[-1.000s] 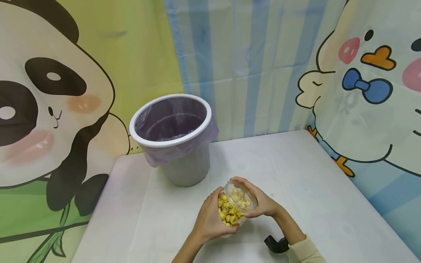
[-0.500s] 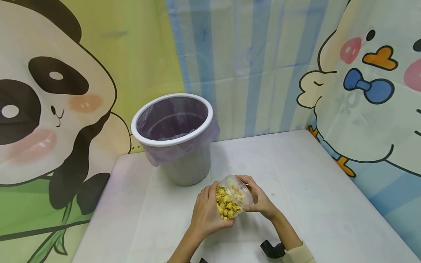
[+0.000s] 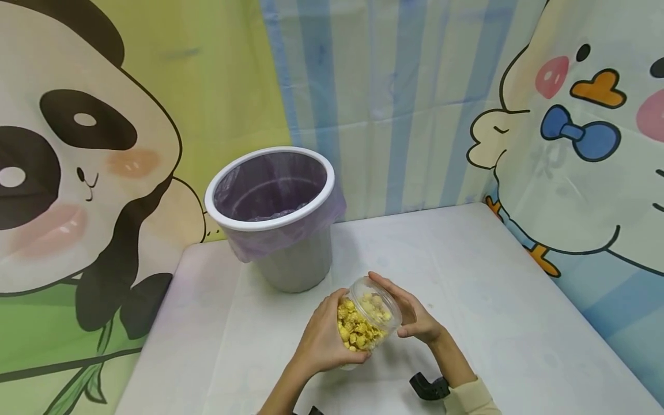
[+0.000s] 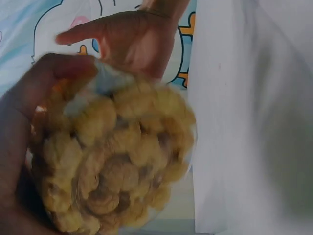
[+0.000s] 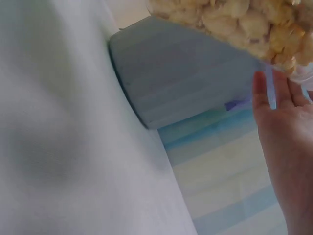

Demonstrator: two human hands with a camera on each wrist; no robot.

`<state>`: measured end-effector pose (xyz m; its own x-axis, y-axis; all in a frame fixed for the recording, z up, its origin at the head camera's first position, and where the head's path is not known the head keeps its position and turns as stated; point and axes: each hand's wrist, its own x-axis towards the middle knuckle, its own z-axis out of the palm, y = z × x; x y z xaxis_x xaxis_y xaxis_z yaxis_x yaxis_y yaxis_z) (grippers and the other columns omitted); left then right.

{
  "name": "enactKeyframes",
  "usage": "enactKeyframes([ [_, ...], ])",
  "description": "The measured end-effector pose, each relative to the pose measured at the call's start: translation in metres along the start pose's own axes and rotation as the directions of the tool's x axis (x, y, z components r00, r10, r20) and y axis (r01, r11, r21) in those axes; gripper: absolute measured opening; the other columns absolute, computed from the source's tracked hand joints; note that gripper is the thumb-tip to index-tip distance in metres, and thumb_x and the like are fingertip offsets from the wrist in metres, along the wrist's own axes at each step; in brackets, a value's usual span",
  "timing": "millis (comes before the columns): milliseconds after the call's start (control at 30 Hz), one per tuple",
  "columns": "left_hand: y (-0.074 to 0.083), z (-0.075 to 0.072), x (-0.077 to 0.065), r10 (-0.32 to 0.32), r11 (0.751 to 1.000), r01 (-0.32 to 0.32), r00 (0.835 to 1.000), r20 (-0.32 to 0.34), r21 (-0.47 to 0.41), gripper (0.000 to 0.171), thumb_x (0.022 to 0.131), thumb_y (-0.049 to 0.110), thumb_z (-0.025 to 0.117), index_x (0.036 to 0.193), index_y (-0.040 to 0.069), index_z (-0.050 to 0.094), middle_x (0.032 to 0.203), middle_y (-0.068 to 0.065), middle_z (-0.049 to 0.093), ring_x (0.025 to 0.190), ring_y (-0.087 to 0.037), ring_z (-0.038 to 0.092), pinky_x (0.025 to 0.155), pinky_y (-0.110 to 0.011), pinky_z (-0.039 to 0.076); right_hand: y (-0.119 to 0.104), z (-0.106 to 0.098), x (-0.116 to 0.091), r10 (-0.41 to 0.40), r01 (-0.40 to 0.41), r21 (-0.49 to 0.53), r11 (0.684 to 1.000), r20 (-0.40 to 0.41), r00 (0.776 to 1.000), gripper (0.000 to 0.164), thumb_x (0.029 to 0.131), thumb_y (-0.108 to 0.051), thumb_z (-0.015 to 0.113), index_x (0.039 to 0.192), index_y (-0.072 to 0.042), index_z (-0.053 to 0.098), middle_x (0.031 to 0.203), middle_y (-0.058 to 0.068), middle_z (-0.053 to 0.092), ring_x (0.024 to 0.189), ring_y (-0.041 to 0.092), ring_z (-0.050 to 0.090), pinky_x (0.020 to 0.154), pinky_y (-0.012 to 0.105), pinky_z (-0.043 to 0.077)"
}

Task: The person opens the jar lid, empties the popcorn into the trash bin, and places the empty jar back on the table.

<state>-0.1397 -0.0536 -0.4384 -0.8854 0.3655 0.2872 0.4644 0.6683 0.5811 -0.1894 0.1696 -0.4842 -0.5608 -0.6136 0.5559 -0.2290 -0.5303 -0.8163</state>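
A clear plastic jar of yellow popcorn (image 3: 360,327) is held up over the table, its clear round top tilted toward the upper right. My left hand (image 3: 323,340) grips it around the side, with the thumb low at the front. In the left wrist view the jar's popcorn-filled base (image 4: 122,166) faces the camera. My right hand (image 3: 415,314) is beside the clear top, thumb apart from it. Its fingers look straight in the right wrist view, their tips right at the jar's edge, and the palm (image 4: 139,44) shows bare in the left wrist view.
A grey bin (image 3: 295,265) with a white rim and purple liner stands at the back left of the white table (image 3: 430,253). Cartoon curtains (image 3: 358,104) hang behind and at both sides. A black curved piece (image 3: 429,387) sits at my right wrist.
My right hand has loosened from around the jar's top, and its thumb has come off the edge. The left hand keeps its grip; the jar has shifted only slightly.
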Motion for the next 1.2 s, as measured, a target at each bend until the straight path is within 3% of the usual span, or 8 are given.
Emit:
enactKeyframes([
  [200,0.0003,0.0055,0.0018,0.073,0.977,-0.042,0.986,-0.147,0.208,0.107,0.044,0.049,0.082,0.132,0.008,0.038,0.112,-0.006,0.05,0.099,-0.019,0.05,0.087,-0.038,0.044,0.0013,0.0059,0.0015,0.057,-0.069,-0.106,0.992,-0.114,0.992,0.098,0.076,-0.028,0.075,0.144,0.005,0.013,0.147,0.019,0.017,0.131,0.032,0.02,0.102,0.033,0.032],
  [300,0.002,0.0062,0.0009,0.065,0.979,-0.039,0.99,-0.124,0.198,0.107,0.045,0.051,0.081,0.133,0.007,0.038,0.112,-0.005,0.051,0.098,-0.018,0.05,0.086,-0.038,0.045,0.0002,0.0049,0.0028,0.05,-0.062,-0.11,0.992,-0.11,0.993,0.095,0.075,-0.02,0.075,0.143,0.006,0.015,0.146,0.019,0.018,0.13,0.032,0.022,0.101,0.033,0.034],
  [467,0.0064,0.0023,-0.0015,-0.014,0.998,0.014,1.0,0.009,0.061,0.109,0.046,0.05,0.082,0.136,0.011,0.034,0.113,0.001,0.049,0.097,-0.013,0.049,0.084,-0.038,0.045,-0.0039,0.0003,0.0031,-0.017,0.017,0.005,1.0,0.02,1.0,0.098,0.077,-0.017,0.072,0.143,0.009,0.005,0.151,0.022,0.006,0.136,0.032,0.012,0.107,0.038,0.026],
  [533,0.0077,0.0009,-0.0018,-0.024,0.999,0.022,0.999,0.024,0.049,0.109,0.047,0.05,0.082,0.136,0.011,0.033,0.113,0.002,0.049,0.096,-0.013,0.048,0.084,-0.038,0.045,-0.0047,-0.0008,0.0029,-0.023,0.021,0.041,0.999,0.054,0.998,0.1,0.078,-0.017,0.072,0.143,0.009,0.001,0.151,0.024,0.001,0.138,0.032,0.006,0.108,0.04,0.022],
  [733,0.0063,0.0009,0.0004,0.036,0.982,-0.02,0.996,-0.085,0.187,0.109,0.044,0.051,0.081,0.134,0.009,0.036,0.112,-0.004,0.049,0.096,-0.017,0.05,0.085,-0.039,0.044,-0.0032,0.0,0.0004,0.081,-0.082,-0.041,0.996,-0.034,0.996,0.102,0.075,-0.028,0.076,0.145,0.003,0.009,0.151,0.018,0.007,0.136,0.027,0.013,0.105,0.035,0.027],
  [833,0.0051,0.0024,0.0009,0.051,0.976,-0.029,0.994,-0.098,0.214,0.109,0.043,0.05,0.082,0.133,0.008,0.037,0.111,-0.006,0.05,0.097,-0.019,0.05,0.086,-0.039,0.044,-0.0017,-0.0002,-0.0001,0.097,-0.102,-0.086,0.991,-0.067,0.993,0.099,0.074,-0.025,0.076,0.145,0.003,0.014,0.148,0.019,0.011,0.134,0.027,0.017,0.104,0.034,0.029],
  [1033,0.0059,0.0041,-0.0024,0.058,0.976,-0.04,0.996,-0.075,0.214,0.11,0.043,0.053,0.081,0.133,0.008,0.037,0.11,-0.005,0.051,0.096,-0.018,0.051,0.083,-0.037,0.045,-0.0035,-0.0035,-0.003,0.04,-0.039,-0.048,0.998,0.009,0.999,0.098,0.075,-0.013,0.072,0.144,0.007,0.006,0.15,0.024,0.001,0.139,0.028,0.004,0.109,0.034,0.02],
  [1200,0.0062,0.0048,-0.0027,0.086,0.966,-0.056,0.99,-0.11,0.252,0.111,0.04,0.052,0.082,0.132,0.007,0.039,0.109,-0.006,0.051,0.097,-0.02,0.05,0.084,-0.037,0.044,-0.0044,-0.0021,-0.0029,0.07,-0.069,-0.014,0.997,0.032,0.997,0.102,0.076,-0.018,0.073,0.145,0.004,0.002,0.151,0.021,-0.002,0.139,0.028,0.002,0.108,0.037,0.023],
])
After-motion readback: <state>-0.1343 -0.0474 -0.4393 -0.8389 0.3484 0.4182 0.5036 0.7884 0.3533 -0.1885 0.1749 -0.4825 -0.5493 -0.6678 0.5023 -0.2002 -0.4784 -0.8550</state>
